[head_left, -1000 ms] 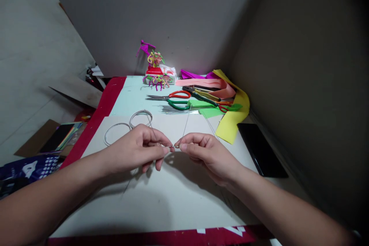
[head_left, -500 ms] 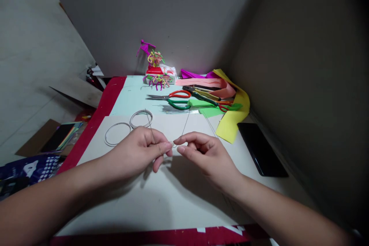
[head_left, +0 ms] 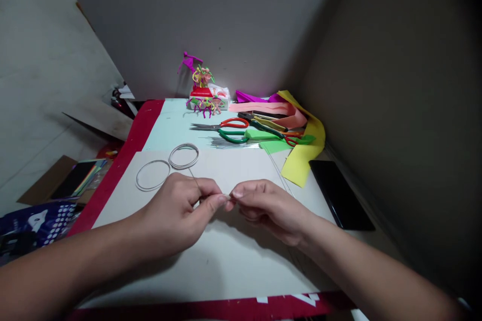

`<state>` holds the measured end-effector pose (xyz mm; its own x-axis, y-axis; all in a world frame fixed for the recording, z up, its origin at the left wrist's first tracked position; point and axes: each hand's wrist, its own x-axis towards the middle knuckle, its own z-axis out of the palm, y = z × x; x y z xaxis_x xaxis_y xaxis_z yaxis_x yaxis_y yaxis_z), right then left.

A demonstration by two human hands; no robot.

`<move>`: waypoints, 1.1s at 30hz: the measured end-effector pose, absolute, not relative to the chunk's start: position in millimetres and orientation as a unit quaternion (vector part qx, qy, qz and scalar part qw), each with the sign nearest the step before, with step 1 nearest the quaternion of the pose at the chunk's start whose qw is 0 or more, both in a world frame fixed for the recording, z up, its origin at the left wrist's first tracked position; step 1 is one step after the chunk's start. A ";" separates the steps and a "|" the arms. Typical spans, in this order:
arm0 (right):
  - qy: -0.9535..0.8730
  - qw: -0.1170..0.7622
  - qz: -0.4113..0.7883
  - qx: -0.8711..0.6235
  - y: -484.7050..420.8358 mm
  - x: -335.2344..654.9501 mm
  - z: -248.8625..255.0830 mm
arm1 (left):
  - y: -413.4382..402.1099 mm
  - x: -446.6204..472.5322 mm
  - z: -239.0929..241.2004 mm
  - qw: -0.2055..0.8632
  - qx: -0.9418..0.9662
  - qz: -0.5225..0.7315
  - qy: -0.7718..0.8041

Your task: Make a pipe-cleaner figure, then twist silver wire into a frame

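My left hand (head_left: 181, 210) and my right hand (head_left: 269, 205) meet fingertip to fingertip over a white sheet (head_left: 211, 256), both pinched on a thin metal wire (head_left: 195, 180). Only a short stretch of the wire shows, rising from my left fingers toward the far side. Two wire rings (head_left: 152, 174) lie flat on the sheet just beyond my left hand, side by side.
Red-handled scissors (head_left: 222, 125) and green-handled ones lie further back beside coloured paper strips (head_left: 301, 150). A small box with twisted colourful pieces (head_left: 205, 95) stands at the wall. A black phone (head_left: 341, 194) lies at the right. Walls close in behind and right.
Both hands dropped slightly toward me and came closer together. The long wire end that stood up by my right hand is no longer seen.
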<state>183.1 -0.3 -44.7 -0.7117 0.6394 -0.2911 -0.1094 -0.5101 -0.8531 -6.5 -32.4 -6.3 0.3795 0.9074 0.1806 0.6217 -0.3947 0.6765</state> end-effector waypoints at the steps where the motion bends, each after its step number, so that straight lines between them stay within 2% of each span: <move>1: -0.436 0.211 0.824 -0.295 0.5 183.7 -44.4 | -33.2 -6.0 -7.8 0.232 0.798 0.295 0.471; 5: -0.435 0.207 0.832 -0.274 1.3 185.9 -43.6 | -36.3 -5.1 -13.5 0.132 0.810 0.389 0.417; 8: -0.456 0.216 0.820 -0.270 0.7 186.6 -42.5 | -37.6 -5.1 -12.4 0.133 0.812 0.394 0.409; 12: -0.491 0.235 0.790 -0.282 -1.6 186.5 -39.7 | -38.0 -5.4 -3.6 0.207 0.801 0.344 0.445; 18: -0.578 0.258 0.706 -0.318 -8.0 185.1 -35.6 | -34.4 -6.4 4.0 0.418 0.685 0.241 0.545; 21: -0.657 0.276 0.614 -0.339 -11.7 184.5 -33.9 | -32.5 -6.5 5.9 0.483 0.639 0.225 0.555; 23: -0.735 0.305 0.509 -0.330 -13.7 184.8 -34.5 | -31.6 -6.6 7.0 0.511 0.618 0.219 0.555; 26: -0.834 0.343 0.334 -0.273 -16.1 186.1 -38.0 | -30.3 -7.2 7.4 0.520 0.612 0.216 0.555; 28: -0.849 0.359 0.289 -0.258 -17.7 186.2 -39.7 | -29.1 -8.3 7.0 0.506 0.630 0.224 0.545; 30: -0.808 0.357 0.355 -0.305 -18.2 185.5 -39.1 | -27.6 -9.9 6.6 0.492 0.652 0.229 0.530; 33: -0.662 0.295 0.577 -0.377 -14.6 184.2 -35.4 | -25.5 -12.5 6.4 0.496 0.667 0.209 0.515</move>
<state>184.2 -14.6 -35.4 -0.5415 0.8395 -0.0440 0.1574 0.0499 -0.9863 -12.5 -25.5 6.4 0.3830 0.8942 -0.2318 0.4799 0.0219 0.8771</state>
